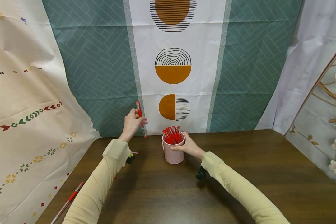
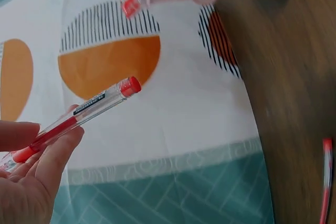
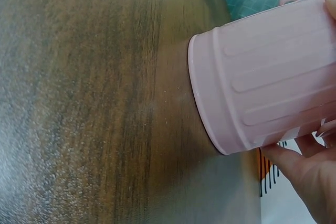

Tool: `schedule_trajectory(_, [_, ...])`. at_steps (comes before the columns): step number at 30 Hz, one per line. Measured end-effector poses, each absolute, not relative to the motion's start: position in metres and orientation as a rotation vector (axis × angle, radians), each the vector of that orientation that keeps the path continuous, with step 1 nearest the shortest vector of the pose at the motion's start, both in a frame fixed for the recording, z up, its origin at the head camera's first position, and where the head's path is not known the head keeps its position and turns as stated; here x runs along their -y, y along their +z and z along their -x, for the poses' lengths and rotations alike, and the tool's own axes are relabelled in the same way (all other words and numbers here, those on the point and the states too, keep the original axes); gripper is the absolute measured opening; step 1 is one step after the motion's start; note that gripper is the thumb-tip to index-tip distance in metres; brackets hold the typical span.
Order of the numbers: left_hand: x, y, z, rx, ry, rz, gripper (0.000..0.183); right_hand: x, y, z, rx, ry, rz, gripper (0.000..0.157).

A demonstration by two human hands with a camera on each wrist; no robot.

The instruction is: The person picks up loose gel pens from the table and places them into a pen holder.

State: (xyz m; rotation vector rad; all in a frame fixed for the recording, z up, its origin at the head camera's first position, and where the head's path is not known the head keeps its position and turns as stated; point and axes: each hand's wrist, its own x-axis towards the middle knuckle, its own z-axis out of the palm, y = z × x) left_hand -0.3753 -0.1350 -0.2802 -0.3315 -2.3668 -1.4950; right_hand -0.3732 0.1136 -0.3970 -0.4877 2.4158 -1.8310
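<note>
"Head view, taking the pink bucket (image 1: 174, 155) as our landmark: what lies farthest left?"

"One loose red pen (image 1: 67, 203) on the tabletop (image 1: 254, 174), well left of the bucket and nearer the wearer. Between that pen and the bucket, small red pen ends (image 1: 136, 153) show past the left sleeve (image 1: 93, 186); whether they belong to one pen or two, I can't tell."

"And the left hand (image 1: 132, 124)?"

"Left of the bucket, raised above the tabletop. Its grip is narrow: thumb and fingers pinch the held pen (image 1: 140, 113) partway along, leaving both ends free. That pen is tilted, its lower end left of the bucket's rim and apart from it."

"Which step is that, would you say?"

"Filling the bucket, I'd judge, since a bunch of red pens (image 1: 172, 135) already stands in it. The next move would call for bringing the held pen rightward over the bucket's rim, then lowering its bottom end into a gap among the others."

"What of the right hand (image 1: 189, 145)?"

"At the bucket's right side, its grip spread wide around the upper wall, apparently to steady it. The bucket looks upright on the tabletop."
</note>
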Motion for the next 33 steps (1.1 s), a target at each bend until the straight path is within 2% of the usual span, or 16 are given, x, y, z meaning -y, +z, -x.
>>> schedule_trajectory(7, [0.114, -0.283, 0.373, 2.279, -1.697, 0.418, 0.029, -0.113, -0.401, 0.376, -2.440, -1.840, 0.465, 0.082])
schedule_trajectory(15, [0.094, -0.291, 0.371, 2.280, -1.708, 0.480, 0.028, -0.113, -0.404, 0.377, -2.439, -1.818, 0.463, 0.088])
schedule_trajectory(23, [0.073, -0.297, 0.365, 2.238, -1.809, 0.583, 0.031, -0.114, -0.402, 0.377, -2.439, -1.828, 0.497, 0.084])
schedule_trajectory(33, [0.064, -0.306, 0.364, 2.174, -1.999, 0.601, 0.021, -0.114, -0.382, 0.361, -2.387, -1.803, 0.541, 0.081])
